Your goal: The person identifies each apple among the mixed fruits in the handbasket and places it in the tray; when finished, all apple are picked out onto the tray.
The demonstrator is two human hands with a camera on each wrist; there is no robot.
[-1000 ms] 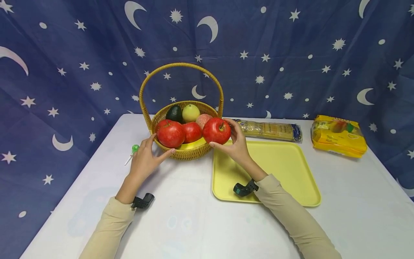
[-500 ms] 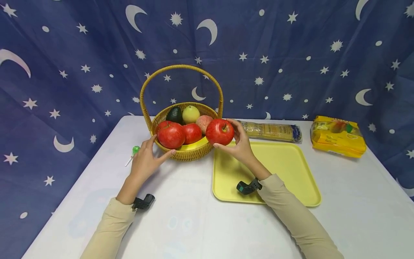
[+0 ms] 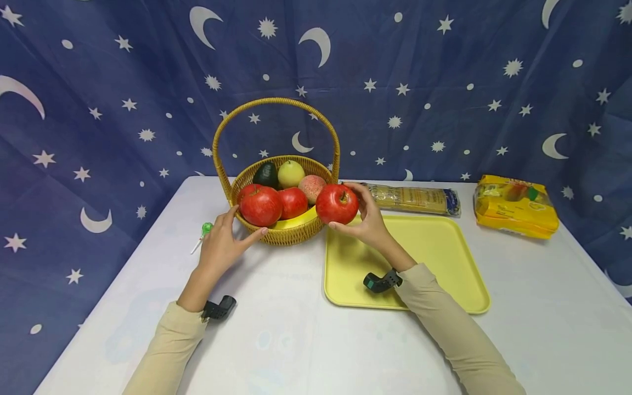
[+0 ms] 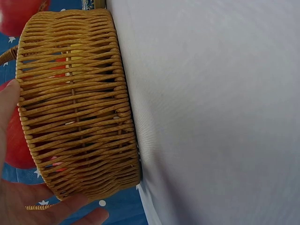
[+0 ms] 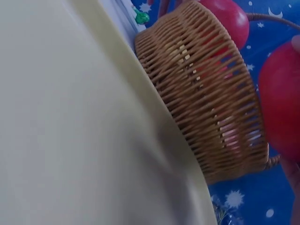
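Observation:
A wicker basket point(image 3: 291, 236) with a tall handle holds fruit: a large red apple point(image 3: 260, 206), other red fruit, an avocado point(image 3: 266, 175), a pale yellow-green round fruit point(image 3: 291, 174), a peach-coloured fruit point(image 3: 312, 188) and a banana point(image 3: 294, 220). My left hand point(image 3: 220, 245) holds the basket's left side, thumb at the front rim and fingers round the outer wall. At the right rim, my right hand point(image 3: 366, 220) grips another red apple point(image 3: 337, 204) between thumb and fingers, raised over the corner of the yellow tray. In the right wrist view, this apple point(image 5: 282, 101) is partly cut off.
The yellow tray point(image 3: 419, 263) lies beneath the right forearm. Behind it is a clear pack of pasta point(image 3: 412, 198), with a yellow package point(image 3: 515, 208) farther right. A green lollipop point(image 3: 206, 227) lies left of the basket. A star-patterned curtain point(image 3: 434, 82) hangs behind the table.
My right hand has shifted slightly to the right with the apple, showing more of the banana and peach-coloured fruit. My left hand stays at the basket.

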